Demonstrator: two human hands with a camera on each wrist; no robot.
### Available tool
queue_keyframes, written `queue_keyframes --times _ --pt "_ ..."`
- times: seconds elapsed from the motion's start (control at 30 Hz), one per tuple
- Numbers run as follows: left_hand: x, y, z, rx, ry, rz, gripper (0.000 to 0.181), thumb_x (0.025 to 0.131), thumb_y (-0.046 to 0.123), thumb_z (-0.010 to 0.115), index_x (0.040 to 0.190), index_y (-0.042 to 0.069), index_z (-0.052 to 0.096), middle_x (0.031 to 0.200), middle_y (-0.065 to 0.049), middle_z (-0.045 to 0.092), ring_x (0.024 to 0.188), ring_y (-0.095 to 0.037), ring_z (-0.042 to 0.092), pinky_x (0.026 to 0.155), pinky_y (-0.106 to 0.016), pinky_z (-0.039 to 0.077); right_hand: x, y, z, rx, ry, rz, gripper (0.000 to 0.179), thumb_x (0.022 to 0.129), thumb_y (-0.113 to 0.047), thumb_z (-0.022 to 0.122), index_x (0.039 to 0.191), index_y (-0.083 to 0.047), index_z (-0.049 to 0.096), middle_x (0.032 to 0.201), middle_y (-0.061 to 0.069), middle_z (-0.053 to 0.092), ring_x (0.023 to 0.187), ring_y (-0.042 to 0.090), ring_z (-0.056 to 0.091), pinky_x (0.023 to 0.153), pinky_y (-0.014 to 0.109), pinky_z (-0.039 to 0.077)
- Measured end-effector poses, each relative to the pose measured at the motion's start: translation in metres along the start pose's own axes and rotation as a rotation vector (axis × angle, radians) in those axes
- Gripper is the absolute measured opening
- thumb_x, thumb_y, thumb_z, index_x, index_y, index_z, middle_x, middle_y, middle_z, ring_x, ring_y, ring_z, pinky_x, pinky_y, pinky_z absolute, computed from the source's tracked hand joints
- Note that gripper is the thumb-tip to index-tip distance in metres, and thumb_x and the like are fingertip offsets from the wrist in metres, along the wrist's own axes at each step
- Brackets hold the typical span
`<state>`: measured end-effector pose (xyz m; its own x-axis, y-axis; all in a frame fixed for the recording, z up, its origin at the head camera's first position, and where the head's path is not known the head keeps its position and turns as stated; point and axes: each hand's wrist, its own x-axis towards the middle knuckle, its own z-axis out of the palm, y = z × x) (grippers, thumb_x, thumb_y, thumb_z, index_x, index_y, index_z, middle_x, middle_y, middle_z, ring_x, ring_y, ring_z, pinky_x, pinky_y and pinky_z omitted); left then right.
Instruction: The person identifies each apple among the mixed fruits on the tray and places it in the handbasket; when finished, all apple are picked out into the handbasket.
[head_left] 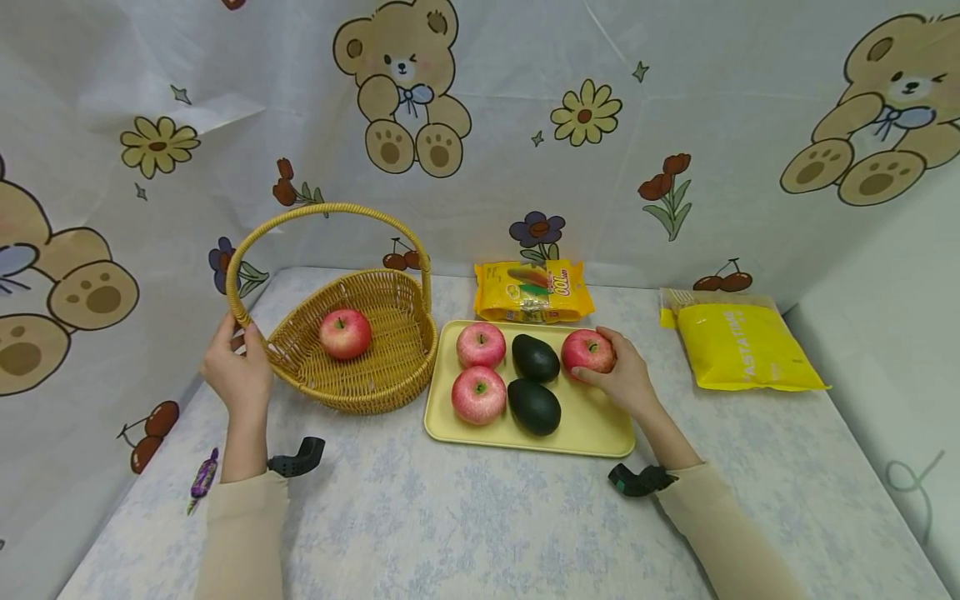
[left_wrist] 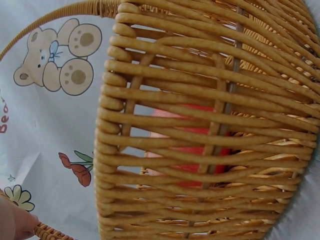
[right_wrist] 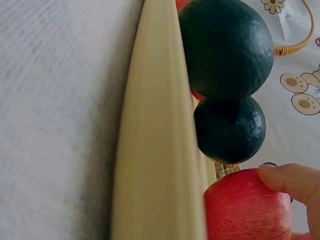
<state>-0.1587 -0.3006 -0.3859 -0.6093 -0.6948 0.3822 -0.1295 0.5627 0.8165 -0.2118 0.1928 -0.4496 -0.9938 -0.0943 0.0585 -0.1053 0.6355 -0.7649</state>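
Observation:
My left hand (head_left: 242, 371) grips the handle of a wicker basket (head_left: 375, 398) near its left base. One red apple (head_left: 345, 334) lies inside the basket; in the left wrist view it shows red through the weave. My right hand (head_left: 624, 375) holds another apple (head_left: 588, 351) at the right part of a yellow tray (head_left: 585, 425), thumb on the near side and fingers at the far side. To its left on the tray are two dark green avocados (head_left: 535, 407) and two more apples (head_left: 479, 395). The right wrist view shows my thumb (right_wrist: 287, 180) against the apple.
Behind the tray stands a yellow-orange snack packet (head_left: 532, 292). A yellow bag (head_left: 746, 346) lies on the right of the table. A purple wrapped candy (head_left: 203, 478) is near the left edge. A patterned cloth (head_left: 480, 200) hangs behind.

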Motion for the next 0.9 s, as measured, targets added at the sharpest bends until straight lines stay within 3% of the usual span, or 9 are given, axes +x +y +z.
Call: queue_keyframes --times 0.23,0.43,0.63,0.9 --pt "0.000 0.000 0.000 0.004 0.002 -0.009 0.037 0.101 0.018 0.049 0.135 0.011 0.060 0.128 -0.009 0.066 0.107 -0.026 0.065 0.086 -0.035 0.053 0.000 0.000 0.003 -0.011 0.052 -0.011 0.081 0.081 -0.021 0.080 0.145 0.001 0.037 0.143 0.027 0.044 0.128 0.043 0.043 0.107 0.057 0.037" --pt "0.000 0.001 0.000 -0.002 -0.006 -0.023 0.037 0.102 0.020 0.049 0.136 0.013 0.059 0.128 -0.009 0.065 0.108 -0.026 0.065 0.088 -0.038 0.053 -0.002 -0.006 -0.004 0.002 0.072 0.043 0.084 0.081 -0.024 0.080 0.148 -0.002 0.034 0.147 0.026 0.041 0.128 0.042 0.042 0.105 0.056 0.041" --pt "0.000 0.001 0.001 -0.009 0.000 -0.017 0.037 0.101 0.019 0.049 0.136 0.012 0.060 0.128 -0.010 0.066 0.108 -0.027 0.065 0.086 -0.034 0.052 -0.007 -0.021 -0.016 0.009 0.077 0.057 0.085 0.082 -0.028 0.079 0.150 -0.004 0.033 0.147 0.025 0.040 0.124 0.041 0.043 0.100 0.056 0.045" --pt "-0.001 0.000 0.000 -0.011 0.002 -0.020 0.037 0.101 0.019 0.049 0.136 0.012 0.060 0.128 -0.009 0.066 0.108 -0.027 0.065 0.086 -0.032 0.052 -0.010 -0.050 -0.018 0.077 0.079 -0.008 0.084 0.081 -0.030 0.080 0.150 -0.009 0.036 0.145 0.017 0.046 0.121 0.036 0.046 0.093 0.052 0.051"
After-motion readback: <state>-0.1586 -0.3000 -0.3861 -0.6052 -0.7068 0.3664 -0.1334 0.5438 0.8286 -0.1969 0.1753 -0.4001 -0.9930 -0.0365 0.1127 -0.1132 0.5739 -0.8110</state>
